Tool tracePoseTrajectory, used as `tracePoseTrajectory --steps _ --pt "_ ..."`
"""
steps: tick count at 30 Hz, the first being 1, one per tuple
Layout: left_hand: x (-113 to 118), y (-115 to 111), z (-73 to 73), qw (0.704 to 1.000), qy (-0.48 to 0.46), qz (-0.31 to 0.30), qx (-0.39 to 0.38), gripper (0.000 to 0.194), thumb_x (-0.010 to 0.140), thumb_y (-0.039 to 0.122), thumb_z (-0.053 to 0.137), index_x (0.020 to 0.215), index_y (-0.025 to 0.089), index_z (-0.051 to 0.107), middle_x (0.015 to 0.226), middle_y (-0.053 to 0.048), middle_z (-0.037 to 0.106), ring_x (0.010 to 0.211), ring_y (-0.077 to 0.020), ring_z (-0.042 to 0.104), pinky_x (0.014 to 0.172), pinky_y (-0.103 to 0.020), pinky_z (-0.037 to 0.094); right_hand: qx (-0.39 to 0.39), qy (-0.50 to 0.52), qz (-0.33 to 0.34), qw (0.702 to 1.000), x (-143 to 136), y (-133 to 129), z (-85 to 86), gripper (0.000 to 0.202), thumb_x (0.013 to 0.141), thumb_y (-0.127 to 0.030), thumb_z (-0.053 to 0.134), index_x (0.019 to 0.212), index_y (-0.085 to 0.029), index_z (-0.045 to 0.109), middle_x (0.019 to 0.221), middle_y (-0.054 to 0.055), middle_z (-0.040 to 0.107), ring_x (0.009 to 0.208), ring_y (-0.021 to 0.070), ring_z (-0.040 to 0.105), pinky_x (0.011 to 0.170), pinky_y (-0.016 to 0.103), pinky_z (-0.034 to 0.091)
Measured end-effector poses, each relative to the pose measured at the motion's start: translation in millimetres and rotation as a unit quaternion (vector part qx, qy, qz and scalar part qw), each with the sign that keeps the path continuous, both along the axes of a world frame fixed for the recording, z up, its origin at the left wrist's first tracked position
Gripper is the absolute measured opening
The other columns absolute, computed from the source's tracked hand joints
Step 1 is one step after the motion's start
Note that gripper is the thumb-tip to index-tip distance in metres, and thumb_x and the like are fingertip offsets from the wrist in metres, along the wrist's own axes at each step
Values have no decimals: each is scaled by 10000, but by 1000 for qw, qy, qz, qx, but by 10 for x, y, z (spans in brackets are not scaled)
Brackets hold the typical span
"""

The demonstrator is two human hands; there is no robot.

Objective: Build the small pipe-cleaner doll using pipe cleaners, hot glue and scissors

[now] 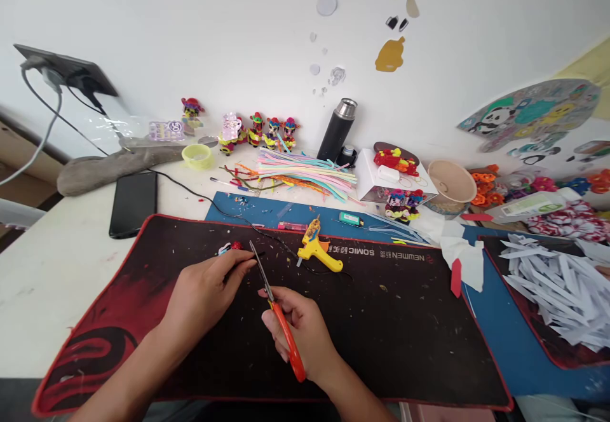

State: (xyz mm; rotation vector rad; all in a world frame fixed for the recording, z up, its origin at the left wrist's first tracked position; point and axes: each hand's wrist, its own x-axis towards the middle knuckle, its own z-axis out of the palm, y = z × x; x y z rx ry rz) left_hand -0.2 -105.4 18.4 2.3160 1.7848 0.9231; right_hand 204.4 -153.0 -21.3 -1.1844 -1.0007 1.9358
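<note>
My right hand point(302, 323) is wrapped round a pair of scissors point(289, 339) with orange-red handles. Their slim metal blades point up and to the left, towards the fingertips of my left hand point(204, 285). Those fingertips are pinched on a thin black strip point(260, 254), whose end shows beside the blades; its material is too small to make out. Just beyond my left hand lies a small red and white fuzzy piece point(230, 248), partly hidden by the fingers. A yellow glue gun point(321, 253) rests on the dark mat ahead of my right hand.
The dark desk mat point(400, 333) carries scraps. Behind it lie colourful pipe cleaners point(305, 171), a black thermos point(337, 129), several small fuzzy figures point(272, 132) and a white box point(369, 183). A phone point(134, 204) is at left, cut paper strips point(557, 292) at right. A cable crosses the mat.
</note>
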Motion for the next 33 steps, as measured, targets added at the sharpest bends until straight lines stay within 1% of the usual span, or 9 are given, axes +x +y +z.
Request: tracePoseTrajectory --steps 4,8,10,15,20,24,29,33 --pt "-3 -56 -4 996 -55 33 -64 338 1058 443 502 994 257 777 910 -8 871 716 -211 820 634 -253 566 6 -8 9 1000 10 -11 3 505 886 -504 852 1274 -197 756 694 -58 580 413 28 381 375 161 318" --pt "14 -89 14 984 -110 64 -125 286 1002 464 542 962 280 758 872 12 860 697 -205 806 643 -242 565 3 -11 16 1000 10 -2 46 500 884 -490 856 1280 -202 757 690 -58 565 430 35 379 382 162 314" --pt "25 -89 32 978 -133 70 -146 263 985 460 552 963 285 747 876 16 859 703 -202 806 650 -236 567 1 -16 20 1000 7 3 67 491 882 -478 859 1278 -206 759 684 -59 556 432 38 380 383 163 311" --pt "35 -63 64 974 -142 72 -159 252 960 462 554 940 291 739 862 19 853 675 -202 791 630 -242 550 10 -18 21 1000 11 9 107 488 884 -481 852 1276 -205 763 689 -55 554 435 41 385 386 164 313" --pt "32 -54 81 968 -160 76 -179 241 941 472 585 948 288 741 888 20 857 735 -212 807 647 -243 545 24 -19 27 999 18 9 149 487 890 -484 841 1279 -201 763 711 -42 577 448 41 389 402 168 313" --pt "24 -48 116 965 -162 77 -191 252 932 485 582 923 290 742 867 20 855 718 -213 802 635 -246 538 27 -19 27 999 15 12 177 492 887 -487 839 1280 -202 765 717 -39 575 460 46 394 415 175 322" --pt "32 -17 170 961 -169 72 -205 247 910 493 591 894 296 739 817 25 850 751 -227 814 649 -250 549 19 -23 26 999 16 20 187 490 874 -490 847 1265 -205 769 717 -41 562 468 49 389 420 180 314" --pt "48 -1 183 957 -181 67 -217 247 907 507 604 883 296 730 813 26 850 758 -230 814 668 -258 555 14 -23 25 999 11 23 180 479 873 -492 845 1254 -211 774 715 -43 555 464 47 374 408 177 302"
